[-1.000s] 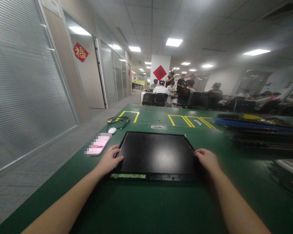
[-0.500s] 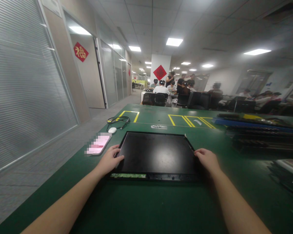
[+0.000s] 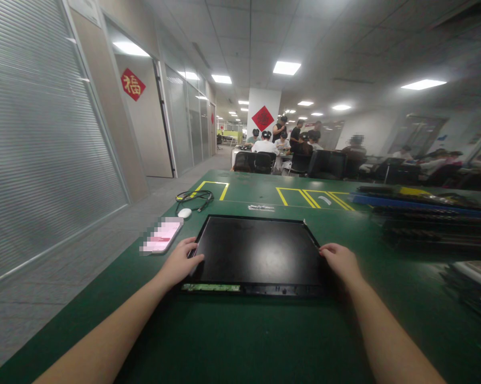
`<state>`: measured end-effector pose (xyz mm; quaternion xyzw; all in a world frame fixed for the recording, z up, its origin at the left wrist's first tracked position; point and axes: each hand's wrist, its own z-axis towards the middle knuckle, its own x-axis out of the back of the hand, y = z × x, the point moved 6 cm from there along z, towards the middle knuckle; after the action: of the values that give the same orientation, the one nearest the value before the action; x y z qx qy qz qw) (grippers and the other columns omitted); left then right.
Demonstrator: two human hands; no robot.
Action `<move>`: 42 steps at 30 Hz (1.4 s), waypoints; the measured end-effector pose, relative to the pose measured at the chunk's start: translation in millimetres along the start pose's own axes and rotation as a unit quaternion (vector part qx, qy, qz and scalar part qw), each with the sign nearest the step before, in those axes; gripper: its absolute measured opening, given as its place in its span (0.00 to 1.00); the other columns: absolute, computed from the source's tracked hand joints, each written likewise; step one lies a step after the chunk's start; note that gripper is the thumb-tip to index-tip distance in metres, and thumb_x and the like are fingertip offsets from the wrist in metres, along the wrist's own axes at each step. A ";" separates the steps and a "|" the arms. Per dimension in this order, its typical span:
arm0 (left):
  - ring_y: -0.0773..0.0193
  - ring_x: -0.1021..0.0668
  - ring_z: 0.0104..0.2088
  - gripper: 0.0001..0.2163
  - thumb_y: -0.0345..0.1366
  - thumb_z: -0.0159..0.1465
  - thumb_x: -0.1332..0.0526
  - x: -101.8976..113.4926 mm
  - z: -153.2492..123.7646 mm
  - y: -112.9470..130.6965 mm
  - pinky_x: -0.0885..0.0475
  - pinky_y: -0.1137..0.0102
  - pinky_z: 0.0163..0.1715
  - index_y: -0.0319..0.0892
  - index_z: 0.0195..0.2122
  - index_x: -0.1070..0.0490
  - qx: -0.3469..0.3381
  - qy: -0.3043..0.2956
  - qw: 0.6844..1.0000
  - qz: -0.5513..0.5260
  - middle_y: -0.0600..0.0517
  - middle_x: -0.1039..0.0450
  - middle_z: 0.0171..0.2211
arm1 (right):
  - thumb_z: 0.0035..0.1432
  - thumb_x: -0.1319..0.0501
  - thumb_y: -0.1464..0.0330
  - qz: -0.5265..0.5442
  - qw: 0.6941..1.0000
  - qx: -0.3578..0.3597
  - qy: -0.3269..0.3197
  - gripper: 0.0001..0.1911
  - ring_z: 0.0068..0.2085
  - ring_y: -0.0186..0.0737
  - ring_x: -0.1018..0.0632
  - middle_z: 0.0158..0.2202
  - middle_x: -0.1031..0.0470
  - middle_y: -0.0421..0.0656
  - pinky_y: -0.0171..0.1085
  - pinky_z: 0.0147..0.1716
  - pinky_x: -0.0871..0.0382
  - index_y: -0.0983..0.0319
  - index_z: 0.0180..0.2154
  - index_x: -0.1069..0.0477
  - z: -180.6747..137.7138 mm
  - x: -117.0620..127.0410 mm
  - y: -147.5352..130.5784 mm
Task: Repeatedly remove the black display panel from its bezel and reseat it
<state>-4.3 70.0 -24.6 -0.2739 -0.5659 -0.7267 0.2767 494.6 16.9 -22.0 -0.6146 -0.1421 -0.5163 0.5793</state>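
A black display panel (image 3: 260, 250) lies face up on the green table, with a green circuit strip (image 3: 211, 287) along the left part of its near edge. My left hand (image 3: 182, 261) grips the panel's left edge, thumb over the top and fingers at the side. At the right edge, my right hand (image 3: 340, 260) pinches the rim between thumb and curled fingers. The undersides of both grips are hidden.
Left of the panel are a phone (image 3: 164, 236), a white mouse-like object (image 3: 184, 213) and a coiled black cable (image 3: 194, 200). Stacked dark panels (image 3: 428, 224) line the table's right side. Yellow tape (image 3: 290, 190) marks the far part. Several people sit and stand beyond.
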 end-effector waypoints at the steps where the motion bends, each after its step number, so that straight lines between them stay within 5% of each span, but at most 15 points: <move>1: 0.42 0.28 0.60 0.24 0.48 0.53 0.38 0.0 -0.3 0.2 0.33 0.54 0.59 0.36 0.44 0.22 0.000 0.000 1.000 0.000 0.35 0.33 0.61 | 0.52 0.41 0.64 0.000 1.000 -0.001 0.000 0.11 0.38 0.44 0.21 0.35 0.18 0.42 0.37 0.36 0.33 0.56 0.31 0.20 -0.3 0.3 -0.2; 9: 0.42 0.27 0.59 0.20 0.46 0.51 0.37 1.3 1.0 1.3 0.33 0.52 0.59 0.39 0.41 0.21 -0.003 0.009 1.000 -0.002 0.37 0.29 0.58 | 0.52 0.41 0.64 0.002 1.000 -0.009 -0.001 0.11 0.38 0.43 0.21 0.35 0.18 0.42 0.36 0.36 0.33 0.56 0.31 0.20 0.2 0.7 -0.6; 14: 0.45 0.28 0.60 0.25 0.47 0.54 0.39 4.6 -0.5 7.2 0.28 0.55 0.55 0.39 0.50 0.24 -0.021 0.010 1.000 -0.014 0.38 0.33 0.60 | 0.51 0.42 0.64 -0.002 1.000 -0.008 -0.003 0.12 0.38 0.43 0.21 0.35 0.18 0.42 0.37 0.36 0.33 0.56 0.32 0.20 1.5 -0.6 0.7; 18: 0.45 0.27 0.58 0.23 0.46 0.55 0.39 8.6 -3.8 16.2 0.30 0.54 0.56 0.40 0.48 0.23 -0.048 -0.001 0.999 0.002 0.39 0.30 0.58 | 0.51 0.42 0.64 -0.003 1.000 -0.001 0.000 0.12 0.38 0.43 0.21 0.34 0.18 0.42 0.37 0.36 0.33 0.56 0.31 0.20 1.6 -0.7 0.9; 26: 0.46 0.27 0.58 0.19 0.43 0.57 0.35 10.5 -16.5 38.3 0.35 0.55 0.60 0.47 0.50 0.22 -0.174 -0.103 0.978 0.044 0.43 0.27 0.57 | 0.52 0.42 0.64 -0.002 1.000 -0.010 -0.004 0.12 0.38 0.44 0.21 0.34 0.18 0.42 0.38 0.36 0.33 0.57 0.31 0.20 -1.3 1.1 -0.9; 42: 0.49 0.26 0.57 0.22 0.44 0.56 0.31 19.0 -21.4 42.0 0.32 0.58 0.57 0.48 0.53 0.23 -0.170 -0.197 0.965 0.044 0.45 0.27 0.57 | 0.53 0.44 0.61 -0.010 0.997 -0.049 -0.058 0.14 0.43 0.46 0.22 0.38 0.18 0.42 0.38 0.39 0.34 0.55 0.35 0.21 -8.1 3.6 -7.7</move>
<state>10.6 38.7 12.6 -0.4791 -0.4650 -0.7310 0.1409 486.4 10.6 -16.4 -0.6695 -0.1558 -0.4922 0.5341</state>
